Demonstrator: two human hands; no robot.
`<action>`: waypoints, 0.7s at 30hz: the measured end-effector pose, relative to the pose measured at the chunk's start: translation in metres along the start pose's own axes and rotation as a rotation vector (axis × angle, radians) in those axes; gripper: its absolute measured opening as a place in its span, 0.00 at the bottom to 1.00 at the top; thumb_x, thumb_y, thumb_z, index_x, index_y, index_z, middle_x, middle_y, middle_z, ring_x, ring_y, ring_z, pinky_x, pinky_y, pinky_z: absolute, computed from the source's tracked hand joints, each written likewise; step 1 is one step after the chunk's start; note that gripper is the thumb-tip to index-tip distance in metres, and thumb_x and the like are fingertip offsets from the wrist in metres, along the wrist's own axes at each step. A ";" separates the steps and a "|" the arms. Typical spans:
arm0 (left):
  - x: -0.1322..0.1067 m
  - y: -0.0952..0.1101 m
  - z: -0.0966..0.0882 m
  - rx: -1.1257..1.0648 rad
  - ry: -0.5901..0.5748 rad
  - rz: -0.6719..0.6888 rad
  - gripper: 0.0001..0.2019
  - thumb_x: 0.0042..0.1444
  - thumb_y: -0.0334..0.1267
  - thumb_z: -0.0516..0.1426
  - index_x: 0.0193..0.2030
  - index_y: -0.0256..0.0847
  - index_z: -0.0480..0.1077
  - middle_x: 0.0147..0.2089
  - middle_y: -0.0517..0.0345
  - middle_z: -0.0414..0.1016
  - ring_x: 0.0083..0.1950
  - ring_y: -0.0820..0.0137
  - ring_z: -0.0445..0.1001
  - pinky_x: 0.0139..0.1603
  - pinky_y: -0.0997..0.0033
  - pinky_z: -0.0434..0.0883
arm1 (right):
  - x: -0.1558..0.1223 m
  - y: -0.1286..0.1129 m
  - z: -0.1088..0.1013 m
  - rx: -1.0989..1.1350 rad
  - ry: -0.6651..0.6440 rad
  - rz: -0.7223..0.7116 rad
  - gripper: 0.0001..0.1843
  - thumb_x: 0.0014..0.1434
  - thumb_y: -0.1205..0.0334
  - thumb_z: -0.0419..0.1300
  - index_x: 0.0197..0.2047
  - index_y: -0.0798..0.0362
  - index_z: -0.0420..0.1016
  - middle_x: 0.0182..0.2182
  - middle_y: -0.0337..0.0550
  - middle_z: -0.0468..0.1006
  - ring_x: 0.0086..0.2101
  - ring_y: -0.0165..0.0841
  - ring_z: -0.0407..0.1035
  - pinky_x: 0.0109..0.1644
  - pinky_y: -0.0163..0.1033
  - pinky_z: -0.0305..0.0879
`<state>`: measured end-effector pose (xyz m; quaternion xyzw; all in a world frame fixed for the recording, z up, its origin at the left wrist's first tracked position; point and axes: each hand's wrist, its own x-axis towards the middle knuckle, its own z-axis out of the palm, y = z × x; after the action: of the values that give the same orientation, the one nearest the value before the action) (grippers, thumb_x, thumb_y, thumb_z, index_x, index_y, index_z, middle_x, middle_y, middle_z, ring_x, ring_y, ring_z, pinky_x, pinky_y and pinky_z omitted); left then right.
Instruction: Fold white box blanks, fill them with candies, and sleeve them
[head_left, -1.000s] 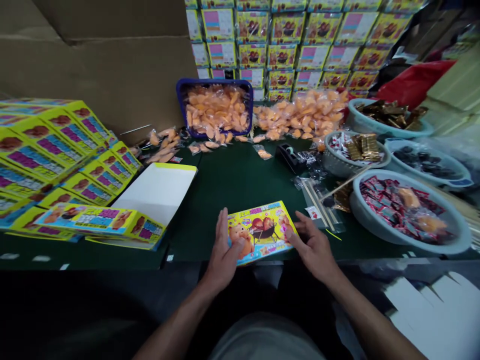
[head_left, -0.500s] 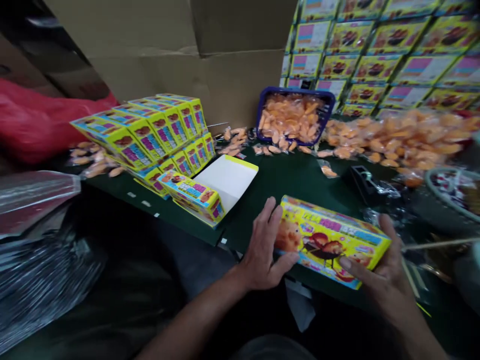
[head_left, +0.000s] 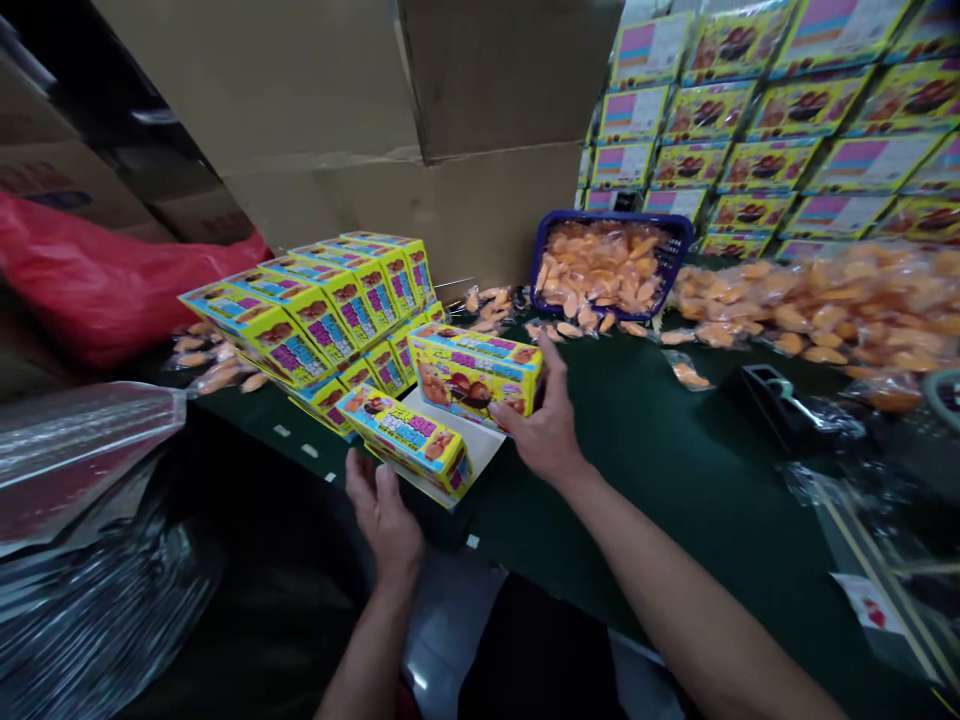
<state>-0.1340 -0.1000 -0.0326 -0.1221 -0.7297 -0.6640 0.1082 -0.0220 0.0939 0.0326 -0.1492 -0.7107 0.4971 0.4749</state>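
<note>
Fingers (head_left: 553, 372) of right hand (head_left: 547, 435) clamped around yellow box (head_left: 472, 378); left hand (head_left: 388, 515) spread beside open carton (head_left: 412, 438).

The yellow printed cardboard box (head_left: 476, 375) in my right grip (head_left: 547, 430) is just right of the slanted stack of yellow boxes (head_left: 300, 310) on the dark green tabletop (head_left: 660, 450). A blue plastic basket (head_left: 611, 262) lies behind it, a black tape dispenser (head_left: 772, 390) farther right, and my left grip (head_left: 386, 515) nearer me.
</note>
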 end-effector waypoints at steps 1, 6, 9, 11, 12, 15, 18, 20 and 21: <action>0.002 -0.001 0.003 -0.005 -0.002 -0.023 0.38 0.70 0.63 0.55 0.78 0.41 0.60 0.77 0.39 0.63 0.78 0.52 0.63 0.79 0.49 0.60 | 0.001 0.007 0.010 0.004 -0.041 0.004 0.54 0.65 0.46 0.69 0.82 0.45 0.42 0.78 0.50 0.55 0.73 0.45 0.58 0.78 0.55 0.60; 0.003 0.001 0.015 0.005 0.010 -0.035 0.35 0.73 0.61 0.52 0.77 0.42 0.60 0.77 0.44 0.64 0.78 0.57 0.63 0.80 0.55 0.60 | -0.013 0.034 0.033 0.233 -0.374 0.134 0.45 0.70 0.37 0.61 0.80 0.45 0.50 0.75 0.47 0.62 0.73 0.43 0.60 0.79 0.53 0.57; 0.001 0.002 0.017 -0.009 0.015 -0.018 0.34 0.73 0.60 0.51 0.77 0.42 0.61 0.76 0.46 0.66 0.77 0.58 0.64 0.79 0.57 0.61 | -0.014 0.044 0.034 0.367 -0.392 0.283 0.50 0.70 0.28 0.52 0.83 0.45 0.41 0.69 0.49 0.71 0.67 0.43 0.69 0.73 0.52 0.67; -0.001 0.002 0.019 -0.018 0.018 -0.020 0.34 0.73 0.60 0.51 0.77 0.42 0.61 0.75 0.45 0.67 0.76 0.58 0.65 0.79 0.56 0.61 | -0.009 0.045 0.035 0.385 -0.377 0.389 0.51 0.70 0.25 0.48 0.83 0.45 0.43 0.67 0.48 0.75 0.64 0.44 0.72 0.69 0.53 0.71; -0.002 0.002 0.020 -0.020 0.020 -0.025 0.34 0.74 0.60 0.51 0.77 0.41 0.61 0.76 0.45 0.66 0.77 0.57 0.64 0.79 0.55 0.60 | -0.006 0.045 0.036 0.383 -0.385 0.426 0.49 0.69 0.24 0.49 0.82 0.45 0.49 0.67 0.47 0.75 0.65 0.44 0.72 0.68 0.52 0.71; -0.003 -0.002 0.022 -0.040 0.009 -0.049 0.35 0.74 0.61 0.49 0.79 0.42 0.57 0.80 0.46 0.59 0.80 0.57 0.59 0.81 0.54 0.57 | 0.001 0.038 0.044 0.433 -0.493 0.482 0.39 0.67 0.29 0.59 0.69 0.47 0.73 0.64 0.42 0.79 0.63 0.44 0.72 0.69 0.50 0.70; 0.001 -0.002 0.021 -0.087 -0.048 -0.062 0.35 0.75 0.61 0.45 0.81 0.46 0.50 0.83 0.48 0.53 0.81 0.59 0.57 0.80 0.55 0.60 | 0.001 0.034 0.056 0.535 -0.548 0.516 0.28 0.65 0.35 0.64 0.55 0.49 0.81 0.54 0.40 0.84 0.57 0.44 0.76 0.66 0.47 0.72; 0.004 0.003 0.019 -0.111 -0.090 -0.051 0.36 0.75 0.62 0.42 0.82 0.46 0.48 0.82 0.47 0.54 0.80 0.58 0.59 0.79 0.54 0.63 | -0.002 0.032 0.067 0.551 -0.471 0.537 0.26 0.63 0.36 0.66 0.52 0.49 0.79 0.51 0.38 0.84 0.54 0.42 0.77 0.62 0.45 0.74; 0.005 0.007 0.020 -0.120 -0.127 -0.040 0.36 0.75 0.63 0.42 0.81 0.46 0.50 0.81 0.47 0.57 0.79 0.58 0.60 0.78 0.53 0.64 | -0.003 0.031 0.072 0.538 -0.426 0.543 0.27 0.62 0.36 0.66 0.53 0.48 0.78 0.52 0.38 0.84 0.54 0.42 0.77 0.61 0.45 0.75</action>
<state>-0.1365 -0.0793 -0.0263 -0.1555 -0.6962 -0.6996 0.0409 -0.0881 0.0653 0.0007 -0.0956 -0.5730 0.7910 0.1918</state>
